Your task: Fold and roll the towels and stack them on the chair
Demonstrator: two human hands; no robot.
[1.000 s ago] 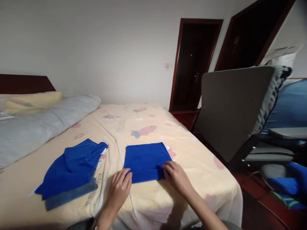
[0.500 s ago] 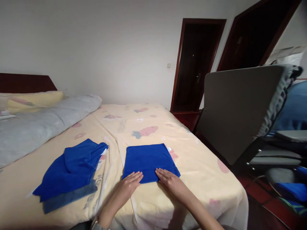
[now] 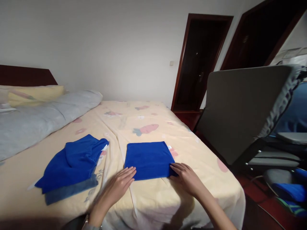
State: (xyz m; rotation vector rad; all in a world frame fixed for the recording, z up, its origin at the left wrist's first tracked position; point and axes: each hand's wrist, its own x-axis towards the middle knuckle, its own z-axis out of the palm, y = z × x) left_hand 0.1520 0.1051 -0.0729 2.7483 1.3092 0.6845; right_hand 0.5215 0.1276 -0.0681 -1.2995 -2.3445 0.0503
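A blue cloth [image 3: 148,159], folded into a flat, roughly square shape, lies on the bed in front of me. My left hand [image 3: 123,182] rests on its near left corner, fingers stretched out and close together, thumb hidden. At the near right corner, my right hand [image 3: 185,177] has its fingers and thumb around the cloth's edge. To the left lies a loose, rumpled pile of blue cloths [image 3: 74,161] with white tags, and a greyer blue cloth [image 3: 72,190] shows under its near side.
The bed [image 3: 148,111] has a cream sheet with carrot prints. A rolled grey quilt [image 3: 52,108] and a yellow pillow [image 3: 35,95] lie at the left. A tilted grey folding panel [image 3: 240,111] stands beside the bed's right edge. Behind it is a dark door [image 3: 199,64].
My hands have moved apart along the cloth's near edge: the left to the near left corner, the right to the near right corner. The view has shifted slightly.
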